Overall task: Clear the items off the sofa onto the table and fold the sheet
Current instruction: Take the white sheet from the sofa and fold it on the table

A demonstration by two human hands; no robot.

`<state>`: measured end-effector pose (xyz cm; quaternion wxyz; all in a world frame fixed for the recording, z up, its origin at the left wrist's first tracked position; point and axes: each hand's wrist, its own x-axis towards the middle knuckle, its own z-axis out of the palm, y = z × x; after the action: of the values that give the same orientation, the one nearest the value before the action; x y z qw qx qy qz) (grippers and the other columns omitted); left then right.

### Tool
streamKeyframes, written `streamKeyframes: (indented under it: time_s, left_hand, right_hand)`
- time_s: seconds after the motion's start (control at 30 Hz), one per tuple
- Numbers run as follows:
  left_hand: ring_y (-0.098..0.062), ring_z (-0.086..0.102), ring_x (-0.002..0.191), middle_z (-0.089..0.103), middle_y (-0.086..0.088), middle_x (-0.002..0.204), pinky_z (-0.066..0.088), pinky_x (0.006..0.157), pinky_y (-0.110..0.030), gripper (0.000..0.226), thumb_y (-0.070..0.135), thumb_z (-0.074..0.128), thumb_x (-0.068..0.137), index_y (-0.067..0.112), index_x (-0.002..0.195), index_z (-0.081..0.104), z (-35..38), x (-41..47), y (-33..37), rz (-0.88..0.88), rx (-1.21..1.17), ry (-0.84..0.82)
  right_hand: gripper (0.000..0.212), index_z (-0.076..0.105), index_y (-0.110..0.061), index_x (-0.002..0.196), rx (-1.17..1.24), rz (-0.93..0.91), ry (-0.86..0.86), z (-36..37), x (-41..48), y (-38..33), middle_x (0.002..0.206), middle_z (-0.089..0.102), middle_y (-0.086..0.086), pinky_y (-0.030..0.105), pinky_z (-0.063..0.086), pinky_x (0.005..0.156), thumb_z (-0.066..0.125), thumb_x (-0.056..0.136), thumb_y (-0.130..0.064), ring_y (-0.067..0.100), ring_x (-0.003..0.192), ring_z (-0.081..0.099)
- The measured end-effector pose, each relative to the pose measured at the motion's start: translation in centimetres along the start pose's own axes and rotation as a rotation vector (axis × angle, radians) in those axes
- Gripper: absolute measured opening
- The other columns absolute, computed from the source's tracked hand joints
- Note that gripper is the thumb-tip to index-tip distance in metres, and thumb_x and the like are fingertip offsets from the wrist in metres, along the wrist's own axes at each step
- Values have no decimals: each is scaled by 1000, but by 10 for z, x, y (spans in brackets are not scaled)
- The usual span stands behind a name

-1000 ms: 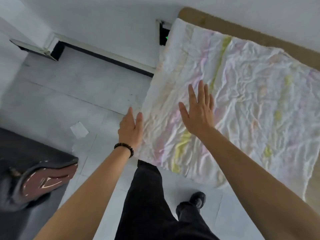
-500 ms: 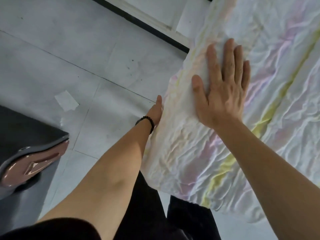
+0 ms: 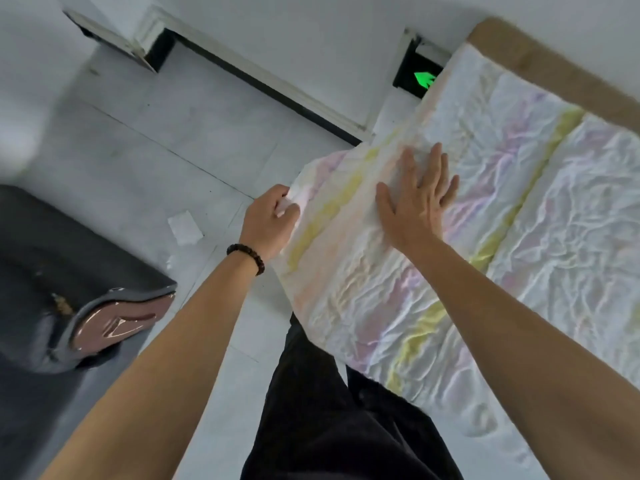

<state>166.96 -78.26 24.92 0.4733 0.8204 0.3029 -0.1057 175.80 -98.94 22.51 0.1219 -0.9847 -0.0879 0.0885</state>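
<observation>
A crinkled white sheet (image 3: 502, 209) with pink and yellow stripes lies spread over a brown table (image 3: 540, 64) on the right. My left hand (image 3: 268, 223) grips the sheet's near left edge and lifts that corner off the table. My right hand (image 3: 419, 199) lies flat with spread fingers on the sheet just right of that lifted edge. The dark grey sofa (image 3: 45, 258) is at the left.
A glossy pink-brown pad (image 3: 117, 320) lies on the sofa's near end. A scrap of white paper (image 3: 185, 226) lies on the pale tiled floor. A green arrow sign (image 3: 424, 79) glows low on the wall behind the table. My black-trousered legs (image 3: 332, 420) stand against the table's edge.
My left hand has gone from resting flat against the sheet's edge to gripping it and raising the corner. My right hand stays pressed flat on the sheet. The camera has pulled back.
</observation>
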Motion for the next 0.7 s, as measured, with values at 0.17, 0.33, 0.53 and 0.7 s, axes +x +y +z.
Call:
streamKeyframes:
  time_s: [0.17, 0.33, 0.53, 0.7]
  left_hand:
    - [-17, 55, 71, 60, 0, 88, 44, 65, -29, 20, 19, 57, 93, 10, 109, 64, -26, -42, 33, 451, 285, 90]
    - [-24, 57, 71, 61, -3, 89, 45, 61, -33, 21, 23, 55, 92, 15, 110, 60, -27, -60, 46, 419, 496, 56]
    - [-19, 48, 70, 47, 3, 83, 35, 57, -28, 17, 20, 47, 92, 13, 107, 49, -23, -108, 36, 171, 820, -153]
    - [-14, 41, 56, 42, 6, 64, 28, 50, -26, 9, 21, 47, 90, 14, 96, 47, 2, -172, 50, 175, 777, 22]
  right_hand:
    - [88, 32, -31, 150, -104, -564, -11, -44, 32, -66, 160, 15, 17, 51, 16, 117, 68, 75, -1, 38, 148, 9]
    - [20, 69, -20, 102, -261, -715, -256, -78, 44, -70, 127, 57, 11, 46, 38, 102, 68, 82, -18, 32, 128, 44]
    - [38, 58, -19, 113, -388, -485, -157, -118, 8, 0, 108, 55, 4, 33, 52, 76, 52, 94, -52, 21, 94, 58]
    - [38, 58, -20, 115, -189, -290, -123, -153, -35, 66, 100, 67, 7, 31, 44, 72, 51, 95, -52, 28, 92, 65]
